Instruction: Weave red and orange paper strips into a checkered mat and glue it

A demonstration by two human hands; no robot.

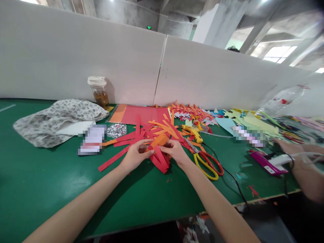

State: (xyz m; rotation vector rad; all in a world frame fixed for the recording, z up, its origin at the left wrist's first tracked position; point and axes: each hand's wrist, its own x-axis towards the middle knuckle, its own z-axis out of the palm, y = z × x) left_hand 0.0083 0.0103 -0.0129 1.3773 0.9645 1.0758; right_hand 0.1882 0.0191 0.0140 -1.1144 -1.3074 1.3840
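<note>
Both hands meet over a loose pile of red and orange paper strips (121,152) on the green table. My left hand (136,153) has its thumb and fingers closed on folded paper strips (160,141), orange with red. From the other side, my right hand (175,152) pinches the same strips between thumb and fingers. Red strip ends (160,162) hang below the fingertips. Right of my right hand lie scissors (211,165) with red and yellow handles, and a yellow glue gun (193,132) is just behind them.
Behind the pile are red and orange sheets (141,114). To the left are a patterned cloth (60,118), a lidded cup (99,92), a phone (93,139) and a bag of small pieces (116,130). Another person's arm (303,158) is at right, by a magenta power strip (269,163).
</note>
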